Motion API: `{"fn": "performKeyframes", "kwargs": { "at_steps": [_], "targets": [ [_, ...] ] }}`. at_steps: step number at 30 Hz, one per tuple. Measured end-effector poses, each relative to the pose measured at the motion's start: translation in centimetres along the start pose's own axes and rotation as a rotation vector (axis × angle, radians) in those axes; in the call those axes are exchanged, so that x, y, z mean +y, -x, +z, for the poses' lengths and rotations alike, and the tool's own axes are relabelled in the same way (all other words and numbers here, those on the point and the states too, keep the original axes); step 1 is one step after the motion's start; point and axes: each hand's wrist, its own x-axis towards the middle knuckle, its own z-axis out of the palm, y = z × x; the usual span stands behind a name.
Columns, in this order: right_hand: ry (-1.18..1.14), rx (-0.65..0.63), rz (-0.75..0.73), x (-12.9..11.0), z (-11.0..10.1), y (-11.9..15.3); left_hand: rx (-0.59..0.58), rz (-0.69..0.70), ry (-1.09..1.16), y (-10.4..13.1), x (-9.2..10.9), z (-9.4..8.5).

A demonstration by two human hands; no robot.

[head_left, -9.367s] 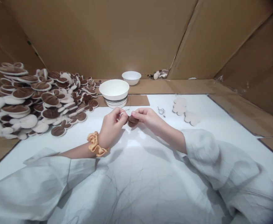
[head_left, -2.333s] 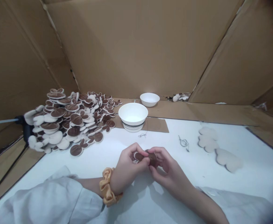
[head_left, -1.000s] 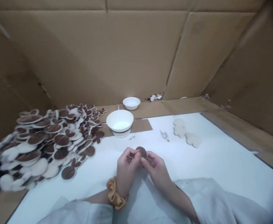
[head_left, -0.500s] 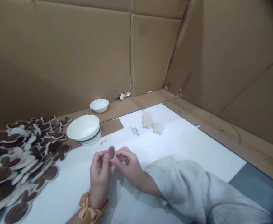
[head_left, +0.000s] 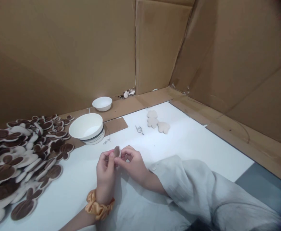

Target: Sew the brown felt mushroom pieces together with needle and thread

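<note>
A small brown felt piece with a pale edge (head_left: 117, 151) is pinched between both hands above the white tabletop (head_left: 190, 141). My left hand (head_left: 106, 171), with an orange scrunchie (head_left: 99, 205) at the wrist, grips its left side between thumb and fingers. From the right, my right hand (head_left: 135, 165) has its thumb and fingers closed on the piece's right edge. Beyond the hands lie a tangle of dark thread (head_left: 139, 129) and pale bear-shaped pieces (head_left: 152, 119). Another thin thread loop (head_left: 107, 140) rests by the bowls.
A heap of brown and white felt pieces (head_left: 22, 160) covers the left side. A large white bowl (head_left: 86, 126) sits on stacked ones, with a smaller bowl (head_left: 102, 103) behind it. Cardboard walls (head_left: 82, 54) rise at the back and right.
The view has shifted slightly, so the bowls and pale pieces appear a little higher. Both hands still hold the brown piece, which is turned slightly more edge-on.
</note>
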Motion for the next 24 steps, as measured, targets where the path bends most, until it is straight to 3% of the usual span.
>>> {"fn": "performKeyframes", "kwargs": {
  "at_steps": [6, 17, 24],
  "targets": [
    [-0.108, -0.079, 0.027, -0.3, -0.2, -0.5, -0.077, -0.1, 0.135, 0.0, 0.1, 0.0],
    [0.025, -0.088, -0.043, -1.0, -0.7, -1.0, -0.237, -0.381, 0.397, -1.2, 1.2, -0.1],
    [0.086, -0.11, -0.026, -1.1, -1.1, -1.2, -0.262, -0.377, 0.332, -1.0, 1.5, -0.1]
  ]
}}
